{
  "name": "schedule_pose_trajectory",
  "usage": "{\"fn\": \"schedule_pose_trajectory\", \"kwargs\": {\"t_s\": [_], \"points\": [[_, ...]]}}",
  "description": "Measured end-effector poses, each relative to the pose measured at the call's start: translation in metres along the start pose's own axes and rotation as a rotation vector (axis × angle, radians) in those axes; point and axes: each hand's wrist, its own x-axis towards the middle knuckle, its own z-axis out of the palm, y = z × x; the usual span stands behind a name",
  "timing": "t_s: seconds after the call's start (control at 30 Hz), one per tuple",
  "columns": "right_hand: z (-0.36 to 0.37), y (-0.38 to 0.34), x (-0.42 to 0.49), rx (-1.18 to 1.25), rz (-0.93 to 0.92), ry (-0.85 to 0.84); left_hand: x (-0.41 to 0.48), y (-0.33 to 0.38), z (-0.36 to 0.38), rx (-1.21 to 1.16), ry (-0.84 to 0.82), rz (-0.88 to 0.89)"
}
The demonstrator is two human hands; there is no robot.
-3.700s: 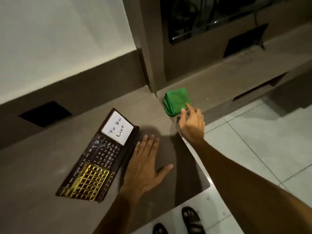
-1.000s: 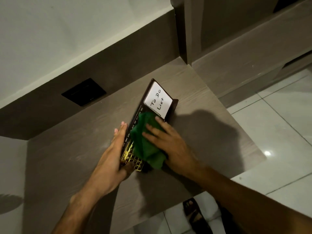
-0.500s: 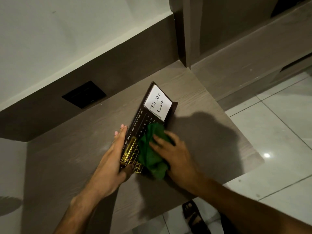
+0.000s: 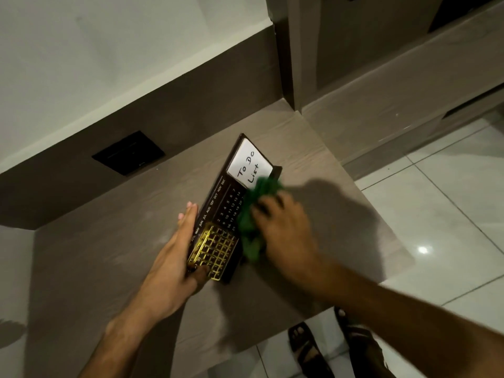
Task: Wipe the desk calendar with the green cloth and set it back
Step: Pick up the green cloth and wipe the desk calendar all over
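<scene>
The dark desk calendar [image 4: 222,211] lies flat on the grey-brown desk [image 4: 109,255], with a white "To Do List" card at its far end and a gold grid at its near end. My left hand [image 4: 174,255] holds the calendar's left edge and near corner, fingers flat along the side and thumb on the gold grid. My right hand [image 4: 283,227] presses the bunched green cloth [image 4: 252,222] onto the calendar's right side, just below the white card. The cloth hides part of the date numbers.
A black wall plate [image 4: 128,153] sits in the dark back panel behind the desk. A lower ledge [image 4: 395,85] runs off to the right. White floor tiles [image 4: 436,200] lie past the desk's right edge, and sandalled feet [image 4: 327,347] show below its front edge.
My right hand has slid the green cloth up and to the right along the calendar, uncovering the gold grid. My left hand stays on the left edge.
</scene>
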Motion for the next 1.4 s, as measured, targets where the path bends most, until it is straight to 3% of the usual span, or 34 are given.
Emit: {"fn": "schedule_pose_trajectory", "kwargs": {"t_s": [0.07,0.13,0.33,0.4,0.5,0.57,0.7,0.77,0.83,0.93,1.03,1.27,1.33,1.4], "points": [[0.008,-0.020,-0.027,0.022,-0.096,-0.104,0.001,0.000,0.000,-0.004,0.004,0.002],[0.001,-0.010,-0.015,-0.026,-0.099,-0.089,0.001,0.001,0.000,0.003,0.000,-0.001],[-0.022,0.039,0.062,-0.249,0.233,0.056,0.002,0.005,0.001,-0.011,-0.003,-0.010],[-0.014,0.020,0.045,-0.198,0.172,0.004,0.001,0.005,0.000,-0.021,-0.004,-0.008],[0.004,-0.026,-0.014,-0.043,-0.078,-0.157,0.001,0.005,0.000,-0.021,0.007,-0.002],[0.004,-0.021,-0.019,-0.025,-0.096,-0.166,0.002,0.005,0.000,-0.018,0.003,0.002],[-0.018,0.036,0.054,-0.126,0.268,0.055,0.002,0.003,0.000,-0.006,-0.009,-0.009],[-0.024,0.041,0.068,-0.087,0.339,0.118,0.003,0.003,0.000,-0.010,-0.006,-0.006],[-0.015,0.019,0.050,-0.022,0.259,0.097,0.003,0.003,0.000,-0.007,-0.002,-0.001],[0.004,-0.028,-0.012,0.114,0.050,-0.106,0.004,0.002,0.002,-0.002,0.006,0.010],[0.008,-0.031,-0.033,0.191,-0.119,-0.158,0.004,0.000,0.002,-0.003,0.009,0.018],[-0.015,0.056,0.066,0.040,0.316,0.094,0.004,-0.001,0.003,0.012,0.001,0.016],[-0.003,0.030,0.048,0.037,0.276,-0.002,0.004,0.001,0.002,0.003,0.003,0.015],[0.003,-0.013,0.009,0.100,0.100,-0.111,0.003,0.002,0.002,-0.008,0.011,0.027]]}}
